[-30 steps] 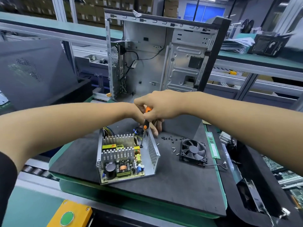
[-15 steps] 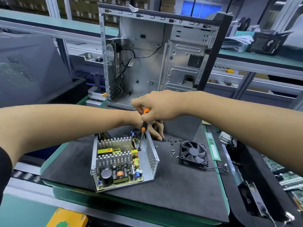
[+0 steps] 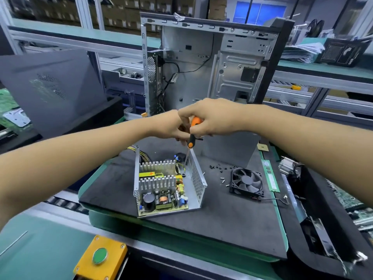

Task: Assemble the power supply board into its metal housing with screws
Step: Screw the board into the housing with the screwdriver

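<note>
One open computer case (image 3: pixel 212 63) stands upright at the back of my worktop (image 3: pixel 113 184), which is covered by one dark mat. One grey side panel (image 3: pixel 50 87) leans at the left. On the mat, one metal housing (image 3: pixel 198 184) sits with one power supply board (image 3: pixel 161 190) lying inside it; two finned heat sinks stand on the board. One black fan (image 3: pixel 246 181) lies to the right of the housing, apart from it, and one green memory stick (image 3: pixel 270 176) lies just beyond the fan. One yellow box with one green button (image 3: pixel 100 257) sits at the near edge. My right hand (image 3: pixel 214 118) has its grip curled round one screwdriver (image 3: pixel 191 134), orange and black in the handle, its shaft slanting down into the far right corner of the housing. My left hand (image 3: pixel 171 126) is beneath the right one, its fingers largely hidden, so I cannot tell what its grip holds. Loose screws (image 3: pixel 219 168) lie scattered between housing and fan: about a dozen, too small to count surely.
</note>
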A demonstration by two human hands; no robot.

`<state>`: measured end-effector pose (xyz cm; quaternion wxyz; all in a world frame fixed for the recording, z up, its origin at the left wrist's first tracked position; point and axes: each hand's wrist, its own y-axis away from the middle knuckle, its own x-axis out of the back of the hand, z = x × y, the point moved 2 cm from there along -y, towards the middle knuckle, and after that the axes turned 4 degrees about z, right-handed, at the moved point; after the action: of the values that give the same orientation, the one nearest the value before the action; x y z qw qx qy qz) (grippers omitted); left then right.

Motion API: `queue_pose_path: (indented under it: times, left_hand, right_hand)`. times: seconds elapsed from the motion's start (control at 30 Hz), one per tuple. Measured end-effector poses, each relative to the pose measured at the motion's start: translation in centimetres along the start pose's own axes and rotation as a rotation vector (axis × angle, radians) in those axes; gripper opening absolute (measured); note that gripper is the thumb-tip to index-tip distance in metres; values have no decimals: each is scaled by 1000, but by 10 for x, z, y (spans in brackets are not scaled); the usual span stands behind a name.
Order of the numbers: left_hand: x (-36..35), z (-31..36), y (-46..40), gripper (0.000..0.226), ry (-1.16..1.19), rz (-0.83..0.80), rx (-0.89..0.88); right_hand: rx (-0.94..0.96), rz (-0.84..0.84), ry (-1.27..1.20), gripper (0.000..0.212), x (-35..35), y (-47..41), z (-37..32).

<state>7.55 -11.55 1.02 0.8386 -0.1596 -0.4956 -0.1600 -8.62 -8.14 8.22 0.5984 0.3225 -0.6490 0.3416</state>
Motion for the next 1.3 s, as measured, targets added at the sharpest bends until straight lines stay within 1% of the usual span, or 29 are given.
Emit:
queue_pose_path:
  times: [0.03, 0.07, 0.13, 0.17, 0.2, 0.27, 0.37, 0.5, 0.7, 0.93, 1.1, 1.2, 1.3]
  left_hand:
    - [1, 2, 7, 18, 2, 39, -36]
    - [1, 2, 13, 18, 71, 63, -61]
    - [-2, 2, 30, 16, 213, 69, -97]
    - [-4, 4, 39, 14, 260, 43, -97]
    - [-5, 7, 46, 13, 254, 38, -113]
    - [-8, 14, 55, 16, 172, 43, -150]
    - [-9, 23, 66, 26, 104, 20, -120]
    - [-11, 34, 80, 21, 55, -24, -95]
    - [-20, 43, 89, 14, 83, -16, -86]
    - [-27, 42, 90, 9, 129, -29, -93]
    - [-28, 41, 87, 14, 121, -48, -116]
    - [-28, 43, 86, 20, 130, -51, -129]
    - [-28, 43, 86, 19, 146, -56, -132]
  right_hand:
    - [-6, 30, -14, 12, 4, 3, -1]
    - [-12, 57, -36, 10, 7, 6, -2]
    - [-25, 92, -74, 8, 13, 12, -3]
    - [-31, 102, -82, 7, 15, 15, -5]
    - [-37, 107, -88, 7, 18, 18, -6]
    - [-45, 120, -103, 11, 22, 23, -12]
    - [-38, 131, -132, 14, 27, 31, -20]
    - [-49, 134, -121, 12, 39, 41, -32]
    - [-50, 131, -99, 13, 46, 52, -42]
    - [-60, 136, -158, 12, 41, 56, -40]
    - [-56, 136, -160, 10, 44, 55, -39]
    - [-52, 135, -166, 13, 47, 53, -37]
    - [-49, 117, -186, 13, 48, 52, -36]
